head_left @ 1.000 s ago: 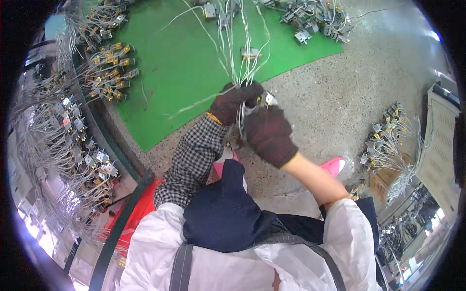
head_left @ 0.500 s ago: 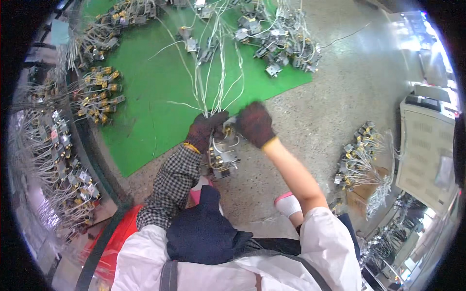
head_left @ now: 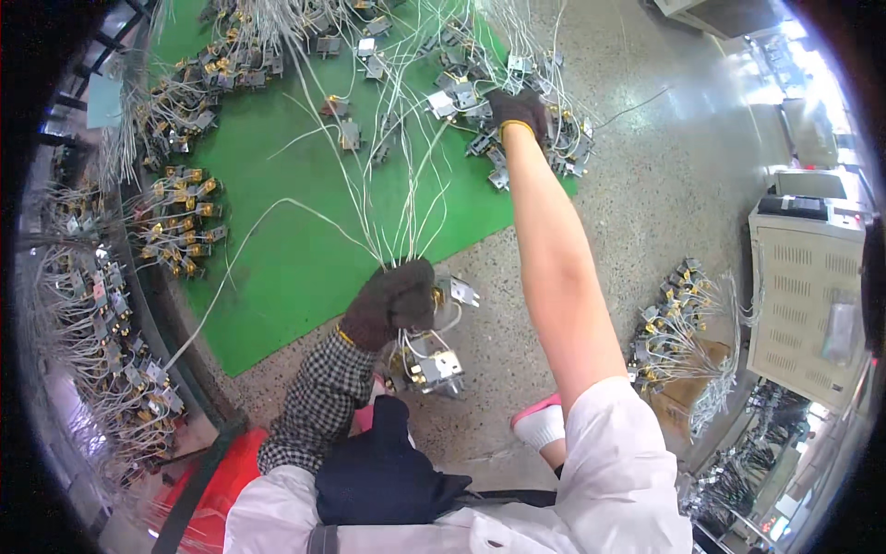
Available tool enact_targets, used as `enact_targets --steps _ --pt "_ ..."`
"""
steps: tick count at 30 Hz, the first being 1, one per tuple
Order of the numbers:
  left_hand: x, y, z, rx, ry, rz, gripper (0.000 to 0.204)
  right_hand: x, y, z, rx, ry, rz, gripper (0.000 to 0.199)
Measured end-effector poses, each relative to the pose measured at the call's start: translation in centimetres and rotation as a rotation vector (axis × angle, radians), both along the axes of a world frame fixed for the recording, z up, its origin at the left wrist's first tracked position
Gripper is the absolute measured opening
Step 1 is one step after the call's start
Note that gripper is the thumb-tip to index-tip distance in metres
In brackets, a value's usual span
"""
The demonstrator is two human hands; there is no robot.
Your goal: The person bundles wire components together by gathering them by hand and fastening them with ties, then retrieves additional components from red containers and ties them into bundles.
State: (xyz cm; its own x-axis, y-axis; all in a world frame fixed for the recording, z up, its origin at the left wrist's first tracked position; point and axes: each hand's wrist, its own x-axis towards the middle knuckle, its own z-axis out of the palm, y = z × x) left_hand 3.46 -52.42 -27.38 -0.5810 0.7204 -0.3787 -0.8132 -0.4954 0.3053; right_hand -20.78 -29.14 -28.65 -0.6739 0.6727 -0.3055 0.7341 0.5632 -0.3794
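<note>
Gloved in dark knit, my left hand (head_left: 399,300) is closed around a bundle of white cables (head_left: 411,222). Small boxy grey metal parts (head_left: 436,369) with brass-coloured fittings hang from the cables below the fist, and one sticks out beside it. The cables' other lengths fan out over the green mat (head_left: 268,231). Far out on the right arm's reach, my right hand (head_left: 519,113), in the same kind of glove, is at a heap of similar cabled metal parts (head_left: 461,88) on the mat's far right edge. Its fingers are mostly hidden, so any hold is unclear.
More cabled parts hang in rows on a rack (head_left: 101,305) at the left, and others (head_left: 185,217) lie at the mat's left edge. At the right, a bunch (head_left: 678,314) rests by a cardboard box (head_left: 697,388) near a beige vented machine (head_left: 798,295).
My right hand has moved from beside the left fist, far forward to the heap. My left hand keeps the bundle, now lower in the picture; the view has shifted slightly.
</note>
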Motion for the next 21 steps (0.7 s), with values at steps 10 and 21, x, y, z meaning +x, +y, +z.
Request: enact_targets --steps 10,21 --pt "-1.0 -0.3 -2.1 -0.101 0.071 0.127 0.022 13.2 8.6 -4.6 -0.293 0.589 0.305 0.036" --pt "-0.6 0.2 -5.0 -0.249 0.007 0.105 0.022 6.8 -1.6 -9.3 -0.047 0.278 0.19 0.047"
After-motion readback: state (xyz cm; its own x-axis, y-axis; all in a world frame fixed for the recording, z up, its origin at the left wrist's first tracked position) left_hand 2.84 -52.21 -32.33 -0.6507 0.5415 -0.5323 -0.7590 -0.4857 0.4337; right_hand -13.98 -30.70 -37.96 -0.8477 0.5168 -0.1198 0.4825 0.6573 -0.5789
